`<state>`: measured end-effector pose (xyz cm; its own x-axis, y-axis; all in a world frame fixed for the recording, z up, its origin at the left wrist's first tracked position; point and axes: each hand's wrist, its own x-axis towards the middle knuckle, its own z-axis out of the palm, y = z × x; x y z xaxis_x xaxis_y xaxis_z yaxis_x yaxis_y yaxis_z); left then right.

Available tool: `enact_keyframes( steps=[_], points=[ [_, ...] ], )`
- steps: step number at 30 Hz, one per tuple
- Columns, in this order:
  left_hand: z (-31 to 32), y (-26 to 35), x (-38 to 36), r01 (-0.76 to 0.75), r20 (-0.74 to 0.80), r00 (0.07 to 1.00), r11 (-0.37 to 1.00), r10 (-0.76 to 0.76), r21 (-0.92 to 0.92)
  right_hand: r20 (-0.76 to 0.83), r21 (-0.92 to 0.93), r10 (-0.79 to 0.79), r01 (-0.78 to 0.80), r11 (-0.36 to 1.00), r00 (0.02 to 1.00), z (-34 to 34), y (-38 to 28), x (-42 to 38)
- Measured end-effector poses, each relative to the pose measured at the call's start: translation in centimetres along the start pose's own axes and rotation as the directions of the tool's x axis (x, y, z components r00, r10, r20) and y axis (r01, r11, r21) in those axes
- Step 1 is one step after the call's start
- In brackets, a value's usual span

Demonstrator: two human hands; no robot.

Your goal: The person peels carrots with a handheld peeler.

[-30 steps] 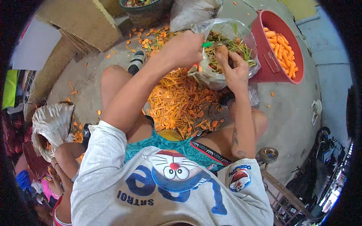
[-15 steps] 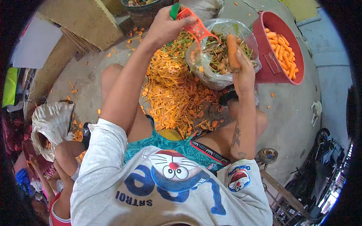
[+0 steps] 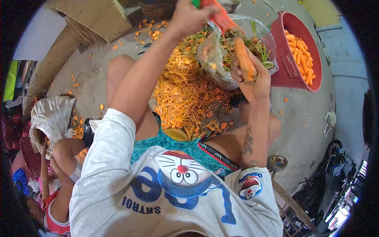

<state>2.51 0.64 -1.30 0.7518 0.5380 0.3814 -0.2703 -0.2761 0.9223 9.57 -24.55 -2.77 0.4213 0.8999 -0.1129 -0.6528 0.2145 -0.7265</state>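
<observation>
My left hand [image 3: 190,17], at the top centre, is closed around an orange-red peeler [image 3: 224,19] with a green part. The peeler's far end is just above the carrot's tip. In my right hand [image 3: 257,81] is a large carrot [image 3: 245,62], tip up, partly peeled, with dark patches at its lower end. Behind the carrot stands a clear plastic bag [image 3: 205,51] of unpeeled carrots and green stems. Orange peelings [image 3: 179,98] are heaped on the floor between my legs.
A red tub [image 3: 282,55] of peeled carrots [image 3: 302,59] lies tilted at the upper right. A white sack [image 3: 51,118] and another person [image 3: 59,209] are at the left. A caster wheel [image 3: 277,162] is near my right elbow, with a motorcycle [image 3: 335,173] beyond.
My left hand and the peeler have moved up and right. The carrot has come slightly lower and tilted, showing more bright orange surface. The other person's arm has shifted towards the sack.
</observation>
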Motion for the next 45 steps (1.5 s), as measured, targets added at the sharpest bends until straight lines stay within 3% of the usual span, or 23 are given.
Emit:
enact_keyframes(
  steps=[3, 8, 9, 10, 12, 14, 15, 17, 18, 20, 21, 22, 25, 27, 30, 31, 33, 36, 37, 38, 39, 42, 45],
  points=[
    [0.0, -1.4, -0.2, 0.009, -0.109, 0.994, 0.984, -0.029, -0.176, -0.103, -0.011, 0.008, -0.009, 1.000, 0.995, 0.4, -0.5, -0.1],
    [4.6, 1.0, -4.6, -0.136, 0.132, 0.981, 0.990, 0.140, -0.036, -0.461, 0.029, -0.054, 0.076, 0.997, 0.886, 2.0, 0.0, 0.5],
    [3.2, 1.3, -3.5, -0.071, 0.111, 0.992, 0.991, 0.058, 0.113, -0.468, 0.031, -0.045, 0.068, 0.997, 0.883, 1.8, 0.1, -0.1],
    [2.2, -1.0, -1.7, -0.108, -0.054, 0.993, 0.994, 0.107, -0.025, -0.369, 0.027, -0.022, 0.034, 0.999, 0.929, 1.5, -0.1, -0.5],
    [-0.5, 0.1, 0.0, -0.009, -0.112, 0.994, 0.985, -0.010, -0.170, -0.254, 0.019, -0.009, 0.014, 1.000, 0.967, 0.3, -0.6, -0.5],
    [0.1, 0.0, -1.0, 0.015, -0.106, 0.994, 0.986, -0.033, -0.168, 0.086, 0.121, 0.052, -0.063, 0.991, 0.995, -1.9, -0.6, 0.2],
    [2.1, 0.1, -2.5, 0.004, -0.045, 0.999, 0.994, -0.009, -0.108, 0.085, 0.121, 0.047, -0.057, 0.991, 0.995, -0.8, -0.6, 0.4],
    [4.8, 1.6, -5.0, -0.170, 0.109, 0.978, 0.981, 0.180, -0.092, -0.463, 0.009, -0.060, 0.072, 0.997, 0.884, 2.3, -0.2, 0.5],
    [4.6, 1.4, -4.6, -0.165, 0.107, 0.979, 0.982, 0.175, -0.094, -0.466, 0.008, -0.055, 0.067, 0.998, 0.883, 1.8, -0.2, 0.4],
    [3.3, 0.0, -3.2, -0.028, 0.010, 1.000, 0.997, 0.028, 0.070, -0.147, 0.042, -0.038, 0.045, 0.998, 0.988, 0.3, -0.1, -0.4],
    [2.0, -1.2, -1.6, -0.110, -0.073, 0.991, 0.993, 0.112, 0.032, -0.069, 0.060, 0.031, -0.027, 0.998, 0.997, 0.1, -0.4, -0.1],
    [0.8, 0.9, -1.0, -0.031, -0.055, 0.998, 0.986, 0.022, -0.164, -0.066, 0.060, 0.025, -0.021, 0.998, 0.998, 0.1, -0.4, -0.1],
    [1.2, -0.9, -1.6, -0.003, -0.119, 0.993, 0.996, -0.008, -0.090, -0.091, 0.065, -0.006, 0.012, 0.998, 0.996, 1.0, -0.5, 0.5],
    [4.5, 0.4, -4.6, -0.114, -0.017, 0.993, 0.992, 0.115, 0.049, -0.528, 0.007, -0.085, 0.104, 0.995, 0.845, 3.7, -0.4, 0.9],
    [3.9, 1.1, -4.2, -0.088, 0.074, 0.993, 0.992, 0.094, -0.089, -0.500, 0.026, -0.066, 0.091, 0.995, 0.864, 4.0, -0.4, -0.2],
    [2.7, 0.1, -2.6, -0.059, -0.056, 0.997, 0.997, 0.056, -0.053, -0.505, 0.028, -0.057, 0.082, 0.996, 0.861, 2.5, -0.3, -0.5],
    [0.5, 0.2, -1.5, 0.007, -0.103, 0.995, 0.996, -0.017, -0.092, -0.054, 0.105, 0.036, -0.030, 0.994, 0.998, -1.8, -0.5, -0.3],
    [1.8, -0.7, -2.3, 0.025, -0.192, 0.981, 0.996, -0.040, -0.082, 0.094, 0.210, 0.053, -0.072, 0.975, 0.994, -2.7, -0.5, 0.5],
    [3.7, 0.5, -4.2, -0.120, -0.081, 0.990, 0.991, 0.115, -0.053, 0.090, 0.213, 0.049, -0.067, 0.975, 0.995, -1.5, -0.4, 0.5],
    [5.0, 1.5, -5.8, -0.261, 0.032, 0.964, 0.964, 0.263, -0.042, -0.183, 0.122, 0.005, 0.018, 0.992, 0.983, 0.7, -0.2, 0.3],
    [5.4, 2.4, -6.2, -0.193, 0.084, 0.975, 0.969, 0.208, -0.155, -0.438, 0.008, -0.060, 0.070, 0.998, 0.897, 1.7, -0.1, 0.2],
    [2.3, -1.5, -2.0, -0.228, -0.171, 0.958, 0.973, 0.230, 0.031, -0.256, 0.051, -0.029, 0.043, 0.998, 0.966, 0.8, -0.2, -0.2],
    [1.1, -2.2, -1.5, -0.172, -0.212, 0.961, 0.984, 0.178, 0.047, -0.194, 0.059, 0.004, 0.007, 0.998, 0.981, -0.1, -0.5, -0.1]
  ],
)
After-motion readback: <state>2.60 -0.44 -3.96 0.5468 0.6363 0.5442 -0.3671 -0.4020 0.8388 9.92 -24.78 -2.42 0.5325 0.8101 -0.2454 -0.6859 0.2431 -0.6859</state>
